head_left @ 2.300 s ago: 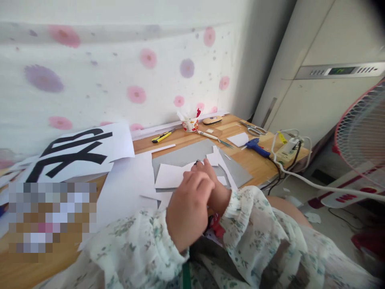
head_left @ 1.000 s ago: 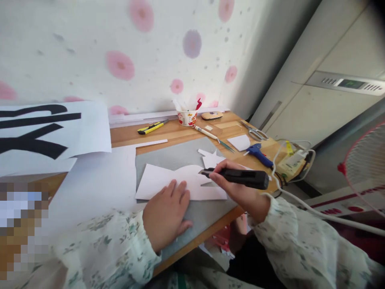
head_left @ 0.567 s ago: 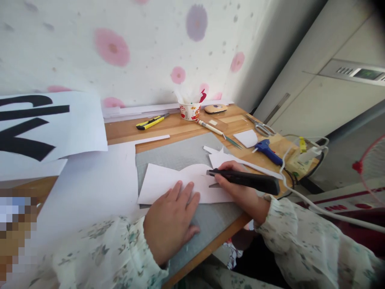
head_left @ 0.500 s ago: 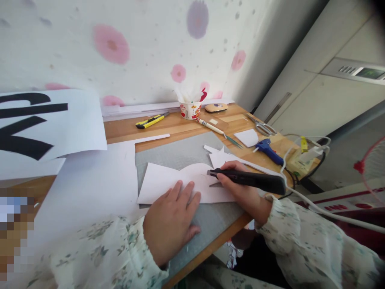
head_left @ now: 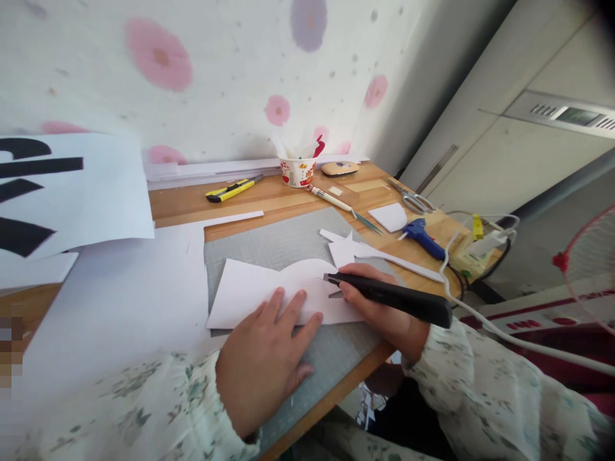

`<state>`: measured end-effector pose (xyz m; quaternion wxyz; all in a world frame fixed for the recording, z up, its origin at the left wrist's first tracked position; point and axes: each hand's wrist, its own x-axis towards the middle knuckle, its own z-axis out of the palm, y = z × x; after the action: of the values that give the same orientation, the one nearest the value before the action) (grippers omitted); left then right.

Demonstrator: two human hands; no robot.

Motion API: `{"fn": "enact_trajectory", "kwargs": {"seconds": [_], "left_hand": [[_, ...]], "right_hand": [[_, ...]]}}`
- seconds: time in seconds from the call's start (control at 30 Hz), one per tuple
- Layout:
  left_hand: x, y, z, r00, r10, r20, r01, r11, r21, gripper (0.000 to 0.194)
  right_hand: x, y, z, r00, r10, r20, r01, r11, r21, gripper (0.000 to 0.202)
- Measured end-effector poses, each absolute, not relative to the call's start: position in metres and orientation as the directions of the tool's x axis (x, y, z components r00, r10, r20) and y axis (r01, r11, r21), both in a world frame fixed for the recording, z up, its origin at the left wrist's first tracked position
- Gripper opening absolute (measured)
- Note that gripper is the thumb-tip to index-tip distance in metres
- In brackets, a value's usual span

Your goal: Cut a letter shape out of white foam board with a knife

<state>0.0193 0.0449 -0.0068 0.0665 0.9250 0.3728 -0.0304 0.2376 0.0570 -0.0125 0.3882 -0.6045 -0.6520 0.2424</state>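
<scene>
A white sheet of board (head_left: 254,288) with a curved top edge lies on a grey cutting mat (head_left: 269,240). My left hand (head_left: 266,358) rests on it with fingers spread, pressing on its lower part. In my right hand (head_left: 384,304) is a black utility knife (head_left: 394,293), gripped with its blade end at the board, right of my left fingers. Whether the tip cuts into the surface is too small to tell. Just behind the knife, a white star-shaped cutout (head_left: 343,248) lies beside a long thin strip.
A yellow cutter (head_left: 235,189), a paper cup of sticks (head_left: 296,171), a pen (head_left: 331,198), scissors (head_left: 414,200) and a blue glue gun (head_left: 423,238) lie across the back and right. A white cable (head_left: 494,326) crosses the right edge. Large white sheets (head_left: 120,288) cover the left.
The view has shifted slightly, so everything sits a little further left. The knife stays at nearly the same place on the board, and my left hand still lies on it.
</scene>
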Motion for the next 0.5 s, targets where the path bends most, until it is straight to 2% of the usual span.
{"fn": "enact_trajectory", "kwargs": {"seconds": [0.5], "left_hand": [[0.0198, 0.0446, -0.0049, 0.717, 0.688, -0.108, 0.697, -0.712, 0.089, 0.064]], "right_hand": [[0.2348, 0.0587, -0.0103, 0.004, 0.973, 0.23, 0.589, 0.183, -0.787, 0.012]]}}
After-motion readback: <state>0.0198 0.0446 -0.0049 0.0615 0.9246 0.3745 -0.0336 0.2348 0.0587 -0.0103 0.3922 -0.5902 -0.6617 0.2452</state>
